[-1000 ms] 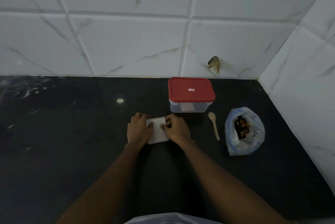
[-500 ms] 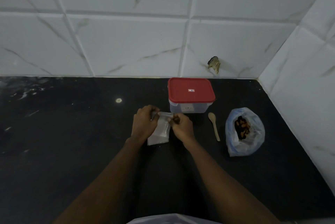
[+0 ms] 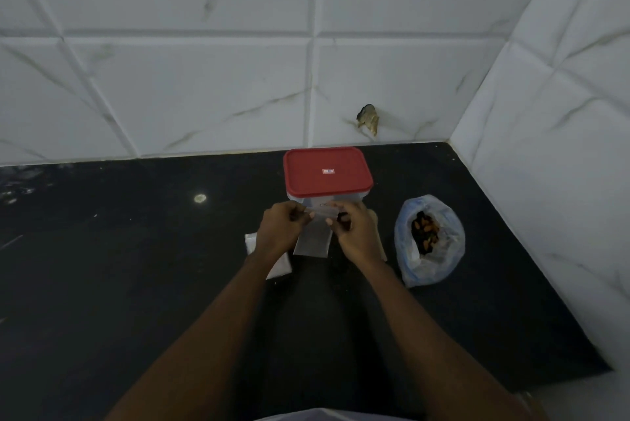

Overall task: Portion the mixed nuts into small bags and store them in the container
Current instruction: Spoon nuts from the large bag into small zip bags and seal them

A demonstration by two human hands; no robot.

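Note:
A small clear bag [image 3: 312,240] hangs above the black counter, held at its top edge by both hands. My left hand [image 3: 279,231] pinches the top left corner and my right hand [image 3: 354,233] pinches the top right. It looks empty. A stack of spare small bags [image 3: 272,263] lies on the counter under my left wrist. Just behind my hands stands the clear container with a red lid [image 3: 327,173], lid on. A blue-white plastic bag of mixed nuts [image 3: 429,240] lies open to the right.
A wooden spoon [image 3: 381,243] lies between my right hand and the nut bag, mostly hidden by the hand. White tiled walls [image 3: 545,148] close the counter at the back and the right. The black counter [image 3: 119,267] stretches to the left.
Both hands have lifted one small bag off the stack and raised it toward the container; the stack is left on the counter under my left wrist.

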